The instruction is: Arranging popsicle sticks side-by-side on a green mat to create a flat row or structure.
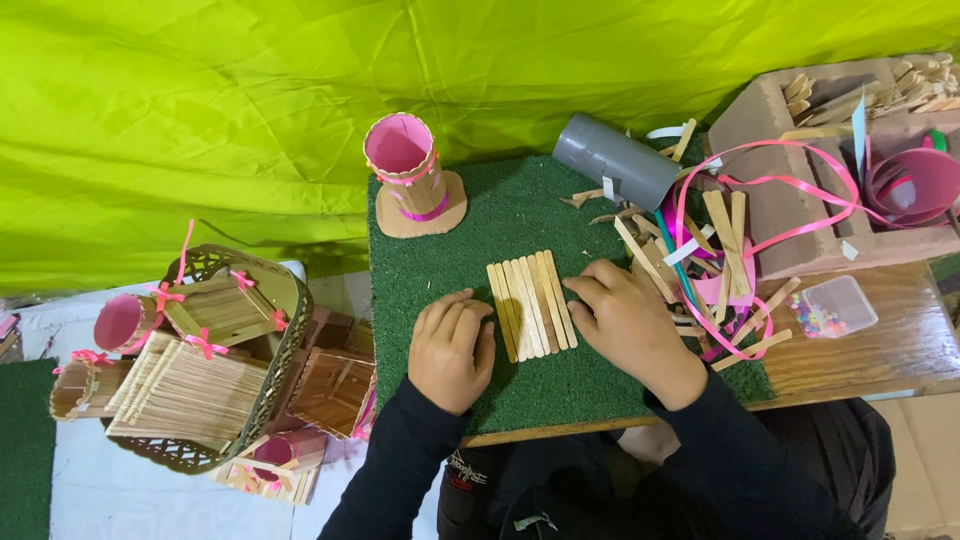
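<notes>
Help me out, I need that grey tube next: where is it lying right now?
In the head view, the grey tube lies on its side at the far right corner of the green mat, beyond the right hand, right of the pink cup.

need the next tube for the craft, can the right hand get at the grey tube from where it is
Probably yes. The right hand rests at the row of wooden sticks, and the grey tube lies on its side beyond it on the green mat, with only loose stick scraps between.

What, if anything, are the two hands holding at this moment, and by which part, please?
Nothing is lifted. The left hand and right hand press their fingers against the two sides of a row of wooden sticks lying flat on the green mat.
</notes>
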